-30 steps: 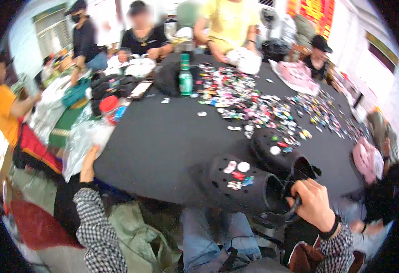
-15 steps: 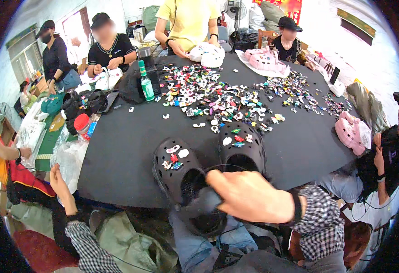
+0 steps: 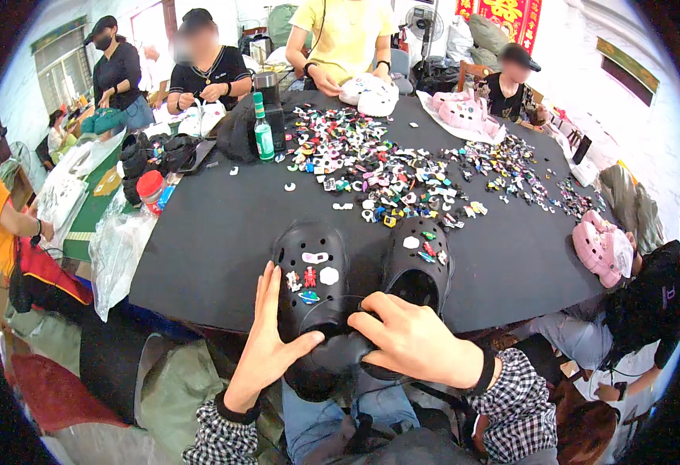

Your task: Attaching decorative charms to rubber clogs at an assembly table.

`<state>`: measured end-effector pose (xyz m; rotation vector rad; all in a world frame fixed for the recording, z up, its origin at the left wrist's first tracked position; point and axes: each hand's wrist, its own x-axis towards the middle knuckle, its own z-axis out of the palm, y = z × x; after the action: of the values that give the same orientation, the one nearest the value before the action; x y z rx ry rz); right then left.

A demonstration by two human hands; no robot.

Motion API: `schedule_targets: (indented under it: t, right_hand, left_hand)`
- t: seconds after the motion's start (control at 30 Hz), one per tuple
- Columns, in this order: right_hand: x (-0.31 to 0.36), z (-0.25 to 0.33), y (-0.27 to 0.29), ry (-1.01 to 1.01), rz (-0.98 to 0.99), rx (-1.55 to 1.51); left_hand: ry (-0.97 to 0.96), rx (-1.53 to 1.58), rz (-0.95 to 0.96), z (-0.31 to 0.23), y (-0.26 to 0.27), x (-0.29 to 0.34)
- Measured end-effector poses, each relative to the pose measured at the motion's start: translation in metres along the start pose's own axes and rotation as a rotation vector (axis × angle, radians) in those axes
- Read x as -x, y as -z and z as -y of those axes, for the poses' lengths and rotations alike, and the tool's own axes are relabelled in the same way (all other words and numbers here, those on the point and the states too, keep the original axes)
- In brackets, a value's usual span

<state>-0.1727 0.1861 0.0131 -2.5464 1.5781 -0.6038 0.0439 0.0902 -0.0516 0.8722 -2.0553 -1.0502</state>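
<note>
A pair of hands in checked cuffs works at a black clog [image 3: 310, 310] at the near edge of a dark table [image 3: 208, 252], its heel end over the wearer's jeans. The left hand [image 3: 272, 355] has its grip spread, fingers straight along the clog's side and thumb at the opening; the right hand [image 3: 417, 339] bends its fingers at the heel strap, though whether that grip is closed on it cannot be told. Bright charms dot the clog's top. Just to the right stands a second black clog [image 3: 399, 262], also decorated. Beyond lie heaped loose charms [image 3: 379, 167] and a green bottle [image 3: 263, 137], while across the table a person in yellow [image 3: 340, 39] handles white clogs [image 3: 375, 99].
</note>
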Motion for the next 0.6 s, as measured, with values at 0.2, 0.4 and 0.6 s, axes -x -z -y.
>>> schedule_targets:
  t: [0.2,0.4,0.6]
  right_hand:
    - [0.027,-0.011,0.011,0.024,-0.036,-0.239]
    - [0.053,0.019,-0.006,-0.072,-0.252,0.132]
    - [0.076,0.004,-0.018,-0.634,-0.450,0.490]
  left_hand:
    - [-0.084,-0.071,0.003,-0.002,-0.007,0.002]
    - [-0.088,-0.028,-0.193,-0.004,-0.023,-0.003]
    - [-0.093,0.140,-0.312,0.002,-0.028,-0.007]
